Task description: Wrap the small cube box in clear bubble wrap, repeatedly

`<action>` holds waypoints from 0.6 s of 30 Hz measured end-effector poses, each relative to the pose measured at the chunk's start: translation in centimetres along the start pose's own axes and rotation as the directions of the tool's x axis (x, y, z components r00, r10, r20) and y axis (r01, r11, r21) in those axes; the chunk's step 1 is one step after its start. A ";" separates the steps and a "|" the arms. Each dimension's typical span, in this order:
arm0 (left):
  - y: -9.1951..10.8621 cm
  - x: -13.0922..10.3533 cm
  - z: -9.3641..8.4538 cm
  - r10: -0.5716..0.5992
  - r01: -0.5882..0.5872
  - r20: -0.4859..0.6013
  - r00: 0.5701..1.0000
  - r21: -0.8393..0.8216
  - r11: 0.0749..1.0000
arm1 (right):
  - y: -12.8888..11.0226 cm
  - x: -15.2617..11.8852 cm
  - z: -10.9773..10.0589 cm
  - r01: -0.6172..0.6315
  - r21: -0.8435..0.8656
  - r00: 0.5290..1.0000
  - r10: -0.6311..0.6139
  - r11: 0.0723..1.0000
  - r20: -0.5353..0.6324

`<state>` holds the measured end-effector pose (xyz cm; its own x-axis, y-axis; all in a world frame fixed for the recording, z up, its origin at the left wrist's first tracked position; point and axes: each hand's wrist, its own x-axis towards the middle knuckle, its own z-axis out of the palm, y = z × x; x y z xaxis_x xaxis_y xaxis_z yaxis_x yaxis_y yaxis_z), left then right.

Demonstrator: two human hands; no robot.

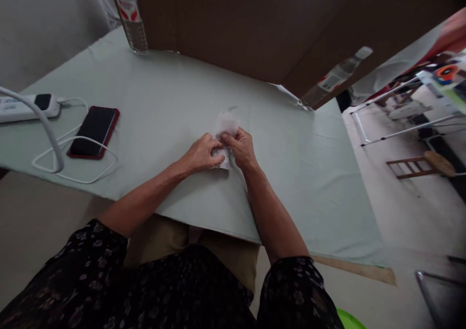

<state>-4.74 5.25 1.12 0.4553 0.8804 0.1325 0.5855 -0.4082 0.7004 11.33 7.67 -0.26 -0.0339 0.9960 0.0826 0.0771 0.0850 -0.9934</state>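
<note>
A small white sheet (228,122), thin and crinkled like tissue or a soft wrapper, is held just over the pale green tablecloth (174,101). My left hand (202,154) pinches its near left part between thumb and fingers. On its right side, my right hand (241,148) grips it higher up, thumb pressed on top. One end of the sheet sticks up beyond my fingers, and another part hangs below them. My fingers hide its middle, and its exact material cannot be made out.
A phone (93,132) with a red edge and a white cable (89,180) lie left, near a power strip (27,108). Two plastic bottles, one upright (134,28) and one tilted (333,79), stand by a brown cardboard panel (233,23). A wooden stool (439,164) is at right.
</note>
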 end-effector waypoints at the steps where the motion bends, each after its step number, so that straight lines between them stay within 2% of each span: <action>1: 0.0 0.0 0.0 -0.002 0.002 -0.002 1.000 -0.005 1.000 | -0.1 -0.1 0.0 0.005 0.002 1.000 -0.005 1.000 0.000; 5: 0.1 -0.1 -0.2 -0.034 0.034 -0.029 0.999 -0.010 0.999 | -0.4 -0.9 -0.2 0.041 -0.033 0.999 -0.041 0.999 0.002; 9: 0.3 -0.5 -0.3 -0.182 0.187 -0.117 0.976 0.039 0.982 | -0.4 -2.1 -0.3 0.053 -0.086 0.999 -0.054 0.995 -0.005; 11: 0.2 -0.6 -0.5 -0.216 0.225 -0.153 0.964 0.044 0.973 | -0.3 -2.7 -0.2 0.069 -0.112 0.998 -0.070 0.991 -0.008; 14: -0.3 -0.5 -0.6 -0.153 0.152 -0.128 0.980 -0.018 0.988 | -0.2 -3.7 -0.4 0.121 -0.187 0.993 -0.119 0.975 0.024; 18: -1.0 -0.3 -0.7 -0.022 0.020 -0.025 0.999 -0.082 0.996 | -0.5 -5.4 -1.5 0.239 -0.238 0.967 -0.209 0.941 0.148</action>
<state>-5.91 5.57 0.91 0.4257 0.8948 0.1345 0.5376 -0.3697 0.7578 12.92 2.29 -0.06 -0.1962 0.9411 0.2753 0.3013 0.3250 -0.8964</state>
